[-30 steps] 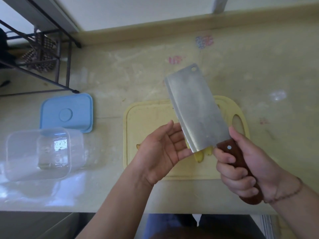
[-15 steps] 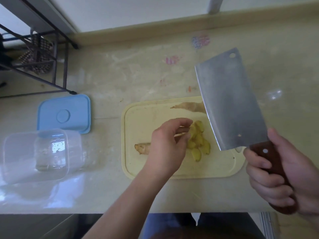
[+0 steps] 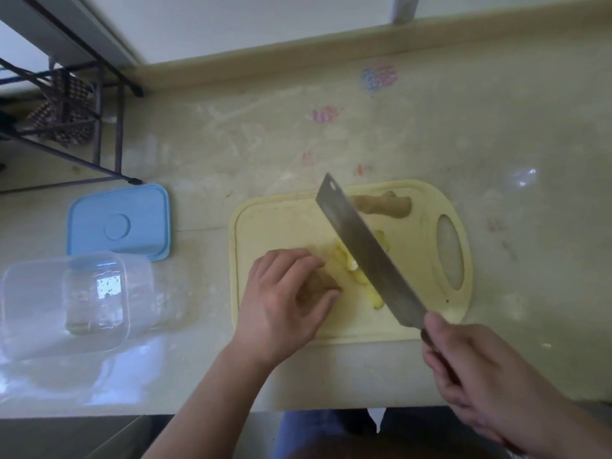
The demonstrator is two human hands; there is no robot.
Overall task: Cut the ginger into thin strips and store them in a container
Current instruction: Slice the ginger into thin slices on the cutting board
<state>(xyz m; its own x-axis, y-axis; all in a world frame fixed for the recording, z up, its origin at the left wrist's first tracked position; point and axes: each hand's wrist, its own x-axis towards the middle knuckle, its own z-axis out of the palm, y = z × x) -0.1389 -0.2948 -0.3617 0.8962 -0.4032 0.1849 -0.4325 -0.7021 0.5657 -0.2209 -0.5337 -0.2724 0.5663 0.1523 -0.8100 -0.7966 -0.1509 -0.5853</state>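
A pale yellow cutting board (image 3: 284, 223) lies on the counter. My left hand (image 3: 284, 299) grips a brown ginger piece (image 3: 326, 281) on the board's left half. My right hand (image 3: 477, 369) holds the wooden handle of a cleaver (image 3: 367, 251), its blade slanting edge-down over the yellow ginger slices (image 3: 361, 276) in the board's middle. Another unpeeled ginger piece (image 3: 384, 204) lies at the board's far edge. A clear plastic container (image 3: 66, 303) stands empty at the left, with its blue lid (image 3: 119, 223) behind it.
A black metal rack (image 3: 66, 120) stands at the far left corner. The counter's front edge runs just below my forearms. Bare counter stretches right of the board and behind it up to the wall ledge.
The cleaver swung down from upright at the right to slant across the slices. My left hand drew back from the slices and took hold of the brown ginger piece.
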